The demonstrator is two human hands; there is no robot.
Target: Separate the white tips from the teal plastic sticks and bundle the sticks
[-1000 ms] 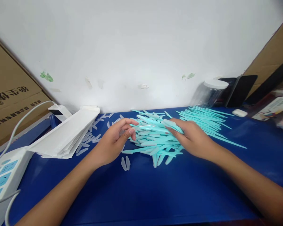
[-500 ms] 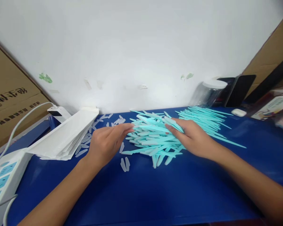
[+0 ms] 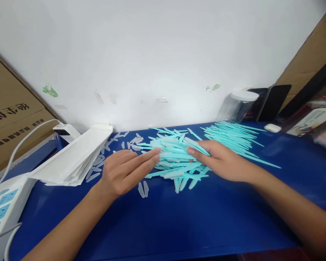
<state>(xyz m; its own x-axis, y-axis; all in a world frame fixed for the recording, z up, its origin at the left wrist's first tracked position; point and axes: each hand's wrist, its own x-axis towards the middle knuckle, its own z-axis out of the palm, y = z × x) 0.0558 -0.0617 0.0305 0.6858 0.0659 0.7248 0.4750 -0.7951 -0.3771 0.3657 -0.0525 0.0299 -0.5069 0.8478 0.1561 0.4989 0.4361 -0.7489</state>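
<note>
A white wall (image 3: pixel 141 54) rises behind a blue worktop (image 3: pixel 165 224). On the worktop, at the left, a stack of long white paper sleeves (image 3: pixel 76 152) lies beside a power strip (image 3: pixel 8 199). In the centre, between the two hands, sits a loose heap of turquoise sticks (image 3: pixel 179 165), slim and razor-like, lying crosswise over one another; near it on the right, a flatter fan of sticks (image 3: pixel 230 139) spreads out. Work in hand seems to be drawing pieces from the tangled heap; it would go best lifting them from the top, a few at once, with their pale ends kept level and a light grip, since pulling from below could drag the neighbours along. The right hand (image 3: pixel 224 161), on the heap's right side, has thumb and fingers closed in a pinch on a few held sticks (image 3: pixel 197 145), which slant up to the left. The left hand (image 3: pixel 122 170) reaches in from the left, two fingers straight and pressed together, their tips over the heap; its thumb is hidden, so whether it pinches anything cannot be told. Smallest are the translucent covers (image 3: pixel 142 189), two lying just below the left hand.
</note>
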